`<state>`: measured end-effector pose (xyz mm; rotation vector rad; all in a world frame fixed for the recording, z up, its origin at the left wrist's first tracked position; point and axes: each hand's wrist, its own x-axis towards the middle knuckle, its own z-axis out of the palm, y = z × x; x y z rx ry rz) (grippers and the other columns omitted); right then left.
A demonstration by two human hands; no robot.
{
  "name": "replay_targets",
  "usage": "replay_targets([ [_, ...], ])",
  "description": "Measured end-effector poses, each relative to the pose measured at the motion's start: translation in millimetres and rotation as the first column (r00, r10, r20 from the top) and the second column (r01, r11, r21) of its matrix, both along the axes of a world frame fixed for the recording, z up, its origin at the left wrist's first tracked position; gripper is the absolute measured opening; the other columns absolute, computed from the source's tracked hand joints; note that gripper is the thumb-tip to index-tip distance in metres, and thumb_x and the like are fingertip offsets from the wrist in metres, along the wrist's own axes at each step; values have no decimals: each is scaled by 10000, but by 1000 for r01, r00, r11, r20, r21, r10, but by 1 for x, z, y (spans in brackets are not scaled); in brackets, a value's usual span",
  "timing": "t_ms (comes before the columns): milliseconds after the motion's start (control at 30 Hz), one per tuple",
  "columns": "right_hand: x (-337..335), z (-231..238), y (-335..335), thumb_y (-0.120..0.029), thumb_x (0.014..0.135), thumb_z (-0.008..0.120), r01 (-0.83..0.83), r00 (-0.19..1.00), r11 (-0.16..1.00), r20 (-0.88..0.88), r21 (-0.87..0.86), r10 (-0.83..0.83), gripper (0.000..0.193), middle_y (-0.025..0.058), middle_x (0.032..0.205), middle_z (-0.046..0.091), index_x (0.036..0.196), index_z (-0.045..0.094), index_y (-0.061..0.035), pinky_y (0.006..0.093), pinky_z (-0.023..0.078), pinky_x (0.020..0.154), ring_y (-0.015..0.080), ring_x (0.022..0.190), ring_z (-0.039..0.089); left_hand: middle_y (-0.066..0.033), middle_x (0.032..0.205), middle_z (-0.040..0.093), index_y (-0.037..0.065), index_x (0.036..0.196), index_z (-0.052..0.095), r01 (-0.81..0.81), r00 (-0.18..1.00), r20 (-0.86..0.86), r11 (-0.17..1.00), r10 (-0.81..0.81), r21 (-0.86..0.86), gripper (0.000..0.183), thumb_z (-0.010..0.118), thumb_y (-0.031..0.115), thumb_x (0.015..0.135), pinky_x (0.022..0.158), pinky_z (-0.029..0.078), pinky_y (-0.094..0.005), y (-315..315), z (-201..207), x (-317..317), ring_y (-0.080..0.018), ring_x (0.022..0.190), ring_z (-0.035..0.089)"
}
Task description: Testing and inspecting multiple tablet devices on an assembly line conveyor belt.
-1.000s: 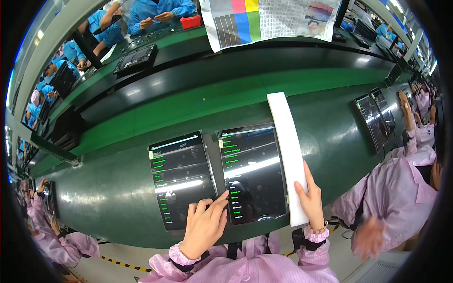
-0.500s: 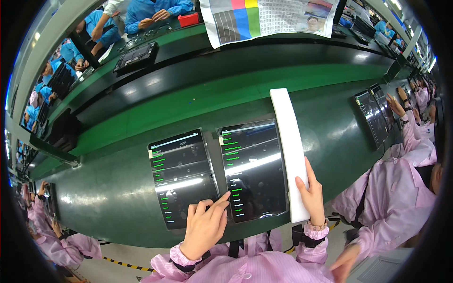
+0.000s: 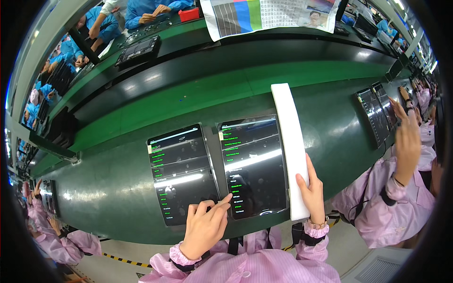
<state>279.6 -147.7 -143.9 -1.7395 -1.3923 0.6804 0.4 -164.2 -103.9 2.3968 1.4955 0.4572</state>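
Observation:
Two black tablets with text lists on their lit screens lie side by side on the green table, the left tablet (image 3: 184, 188) and the right tablet (image 3: 255, 179). Both have glossy film over them. My left hand (image 3: 205, 228) holds nothing; its index finger stretches to the lower left edge of the right tablet, the other fingers loosely bent. Along that tablet's right side lies a long white foam strip (image 3: 290, 137). My right hand (image 3: 312, 195) grips the strip's near part, thumb on top and fingers along its right side.
At the right, a co-worker's hand (image 3: 406, 146) is near two more tablets (image 3: 375, 111). Another tablet (image 3: 48, 198) lies at the far left. Beyond the green table (image 3: 108, 188) runs a dark rail (image 3: 155, 85). A printed colour sheet (image 3: 278, 19) hangs at the back.
The co-worker's arm at the right has risen from low beside the table to near the tablets there. The view has shifted slightly. My hands keep nearly the same pose.

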Motion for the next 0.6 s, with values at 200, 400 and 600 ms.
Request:
replay_targets([
  [200,0,2,0,-124,870,570,4,1000,1000,0,-2,-4,570,228,1149,592,1395,353,-85,337,464,851,293,1036,614,61,1169,623,97,973,588,42,999,4,999,-42,-6,192,608,67,785,722,335,-312,-2,-5,5,-171,831,518],
  [400,2,-1,-3,-136,864,583,0,1000,999,17,40,0,576,226,1108,610,1389,356,-76,342,474,829,294,993,631,65,1169,622,96,970,593,16,1000,6,1000,-16,0,186,617,91,786,719,335,-310,-3,3,0,-160,822,518],
  [600,9,-10,-10,-140,854,604,6,997,997,-78,71,-1,473,183,1037,635,1277,450,4,302,466,818,221,947,625,56,1111,635,97,1037,606,-155,986,71,986,151,66,255,619,95,782,745,347,-318,-4,32,-41,-168,832,525],
])
